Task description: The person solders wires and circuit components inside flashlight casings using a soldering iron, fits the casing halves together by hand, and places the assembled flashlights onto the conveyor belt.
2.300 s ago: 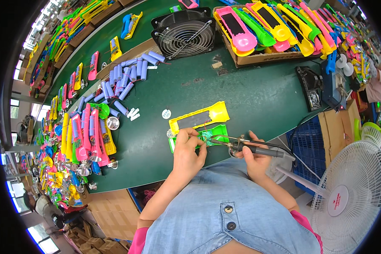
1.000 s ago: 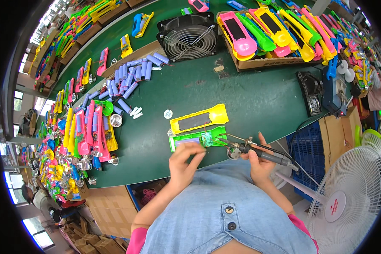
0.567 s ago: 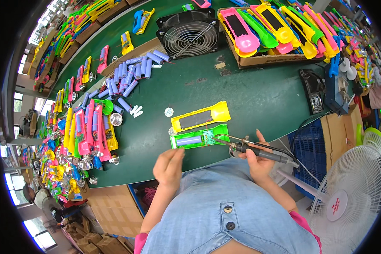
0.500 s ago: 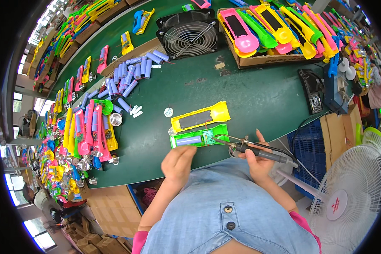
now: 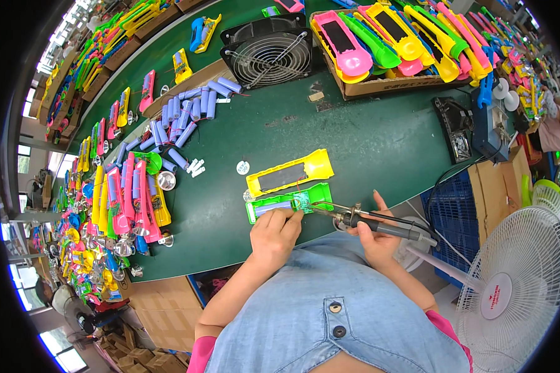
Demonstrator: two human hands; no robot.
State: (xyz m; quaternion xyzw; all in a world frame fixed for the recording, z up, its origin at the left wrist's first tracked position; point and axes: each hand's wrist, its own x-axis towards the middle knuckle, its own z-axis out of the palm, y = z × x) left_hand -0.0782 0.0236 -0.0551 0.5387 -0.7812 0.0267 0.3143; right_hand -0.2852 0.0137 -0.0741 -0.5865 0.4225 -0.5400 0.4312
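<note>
A green plastic torch casing (image 5: 322,191) lies on the table in front of me, with a light purple battery cell (image 5: 271,209) and a small green circuit board (image 5: 301,200) in it. Just beyond it is a yellow casing half (image 5: 320,163) with a dark panel; a thin red wire runs between the two. My left hand (image 5: 275,235) is closed in a pinch at the green casing's near edge, beside the board; what its fingertips hold is too small to see. A soldering iron (image 5: 379,225) with a metal feed tube is gripped in my right hand (image 5: 377,241), its tip at the board.
Purple battery cells (image 5: 183,115) are heaped at the far left, near coloured casings (image 5: 130,193). A black fan (image 5: 269,56) stands at the back, beside a carton (image 5: 379,88) of casings. An iron stand (image 5: 457,130) and a blue box-shaped unit (image 5: 493,127) sit at right.
My left hand has moved right and forward, up to the green casing beside the circuit board. The soldering iron stays at the board, in my right hand. The view has shifted slightly.
</note>
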